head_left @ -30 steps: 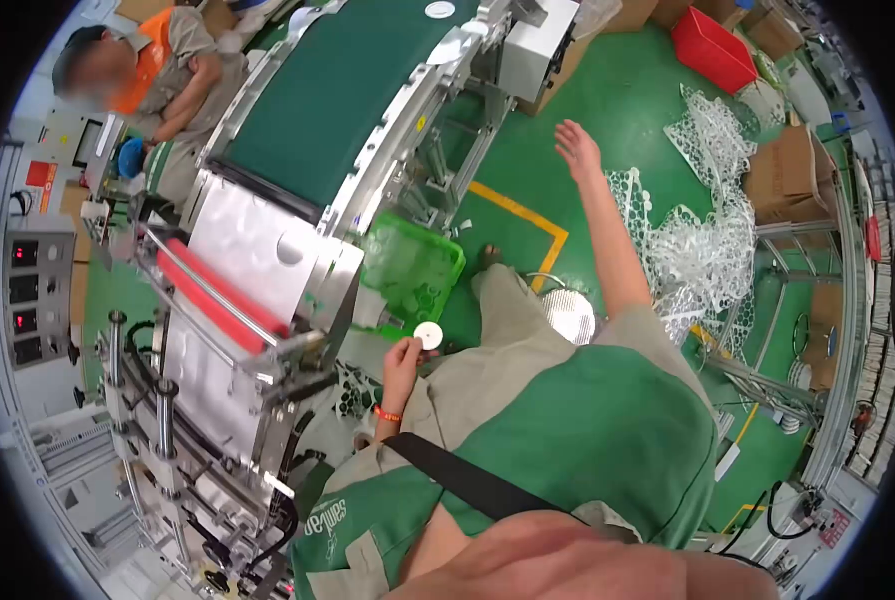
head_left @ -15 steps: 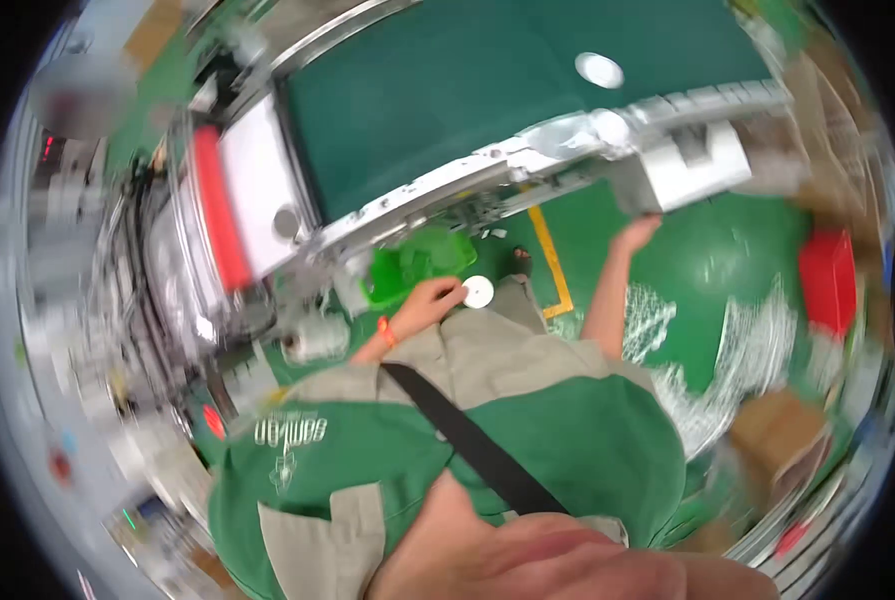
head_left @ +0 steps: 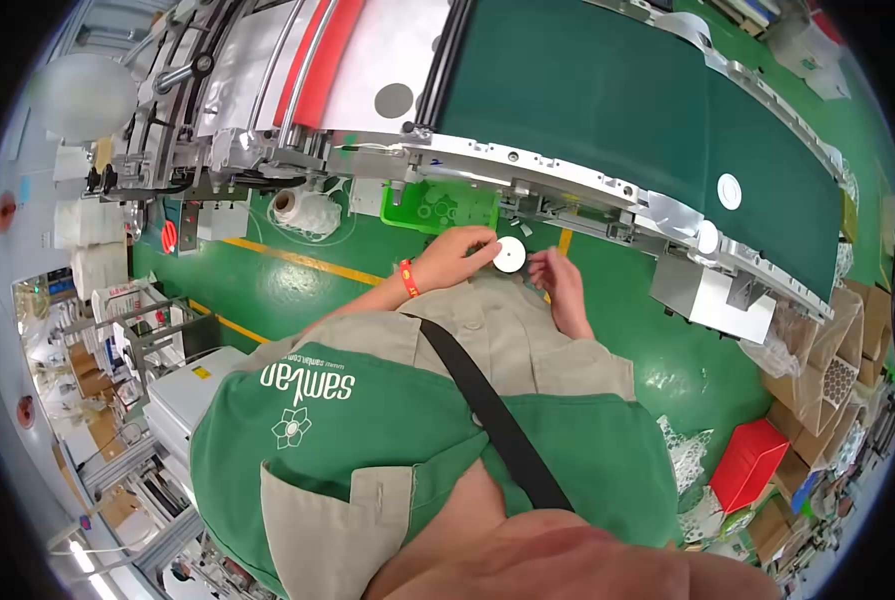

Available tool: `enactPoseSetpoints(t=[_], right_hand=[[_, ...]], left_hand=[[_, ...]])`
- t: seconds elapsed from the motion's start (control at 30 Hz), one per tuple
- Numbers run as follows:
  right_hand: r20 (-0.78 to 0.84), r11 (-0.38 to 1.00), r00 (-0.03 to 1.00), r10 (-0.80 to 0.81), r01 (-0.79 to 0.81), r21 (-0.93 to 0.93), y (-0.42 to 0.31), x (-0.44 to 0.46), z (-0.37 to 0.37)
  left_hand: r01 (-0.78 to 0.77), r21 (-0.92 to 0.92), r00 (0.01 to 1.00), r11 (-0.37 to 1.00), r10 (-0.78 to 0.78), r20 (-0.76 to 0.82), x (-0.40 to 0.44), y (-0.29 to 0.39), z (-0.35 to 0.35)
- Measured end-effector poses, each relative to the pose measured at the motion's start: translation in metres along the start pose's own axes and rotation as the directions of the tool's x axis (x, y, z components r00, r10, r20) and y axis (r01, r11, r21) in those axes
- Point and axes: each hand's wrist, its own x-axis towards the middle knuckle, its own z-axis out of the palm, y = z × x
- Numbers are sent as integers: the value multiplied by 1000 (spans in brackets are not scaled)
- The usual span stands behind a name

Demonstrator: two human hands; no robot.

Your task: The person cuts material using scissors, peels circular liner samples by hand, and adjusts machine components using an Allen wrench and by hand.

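My left hand point(head_left: 452, 256), with an orange band at the wrist, pinches the edge of a round white disc point(head_left: 510, 255) with a small hole at its centre. The disc is held in front of my waist, its flat side facing up toward me. Just right of the disc is my right hand point(head_left: 561, 284), its fingers loosely bent and apart, with nothing visible in them. A small gap separates those fingertips from the disc. Another white disc point(head_left: 729, 192) lies on the dark green conveyor belt point(head_left: 587, 85) beyond my hands.
The conveyor's metal side rail point(head_left: 557, 170) runs across in front of me, with a grey-white box point(head_left: 712, 300) mounted below it. A green bin point(head_left: 437, 207) holding rings is under the rail. A roll of white material point(head_left: 307, 213) stands left; a red box point(head_left: 749, 465) is at right.
My right hand has come in from the box under the rail to beside the disc. My left hand still holds the disc. The view has turned and is sharper.
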Motion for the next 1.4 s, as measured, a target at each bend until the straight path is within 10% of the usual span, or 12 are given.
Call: enactPoseSetpoints(t=[0.1,0.17,0.23,0.4,0.47,0.97,1.13,1.4], right_hand=[[150,845,951,-271,310,-436,-15,-20,67],[410,201,590,-695,707,-678,-40,-27,103],[565,-206,287,-774,729,-653,-65,-6,129],[718,-536,362,-595,486,-690,-81,60,186],[726,-622,561,-398,416,-663,-79,72,196],[723,-570,606,-332,482,-666,-102,66,202],[845,-568,456,-278,631,-528,-184,15,215],[861,405,471,191,761,-506,-89,25,237]], left_hand=[[-175,50,982,983,178,-60,-17,7,-27],[-262,38,961,964,264,-86,-29,0,-41],[-307,-3,946,952,305,-107,-38,-8,-50],[-351,-45,930,935,343,-128,-60,-16,-70],[-394,-28,908,919,385,-166,-65,-21,-80],[-226,-145,874,963,135,-467,-108,-61,-100],[-203,-118,863,972,120,-491,-106,-64,-92],[-399,-543,587,739,-250,-770,-187,-147,-139]])
